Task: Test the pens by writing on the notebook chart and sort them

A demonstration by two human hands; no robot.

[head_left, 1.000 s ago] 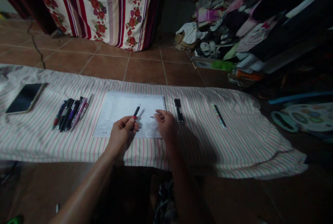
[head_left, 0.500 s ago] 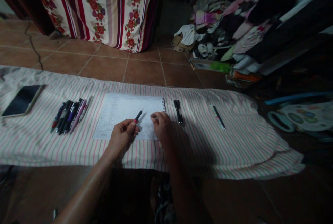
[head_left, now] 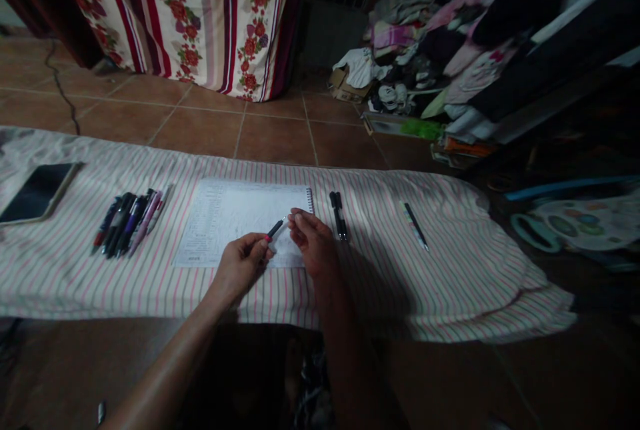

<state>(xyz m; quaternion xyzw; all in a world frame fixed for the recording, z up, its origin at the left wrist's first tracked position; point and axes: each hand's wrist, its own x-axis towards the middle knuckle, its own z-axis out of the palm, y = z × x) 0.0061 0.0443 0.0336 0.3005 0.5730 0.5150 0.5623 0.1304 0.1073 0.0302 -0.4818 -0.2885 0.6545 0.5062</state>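
Note:
My left hand (head_left: 246, 258) pinches a dark pen (head_left: 275, 228) with a pink band, its thin tip slanting up to the right. At that tip are the closed thumb and fingers of my right hand (head_left: 314, 238). Whether they touch the tip or hold something small, I cannot tell. Both hands are above a spiral-bound notebook (head_left: 205, 217) with printed lines at its left side. Two black pens (head_left: 339, 215) lie side by side just right of the notebook.
A bundle of pens (head_left: 125, 223) and a phone or tablet (head_left: 37, 191) lie to the left on the striped cloth (head_left: 400, 270). Another pen (head_left: 417, 227) lies at the right. Beyond are a floral curtain (head_left: 210, 17) and piled clothes (head_left: 400, 37).
My right hand has turned and its fingers have come to the pen's tip. The pen has tilted further right in my left hand. The view has shifted slightly.

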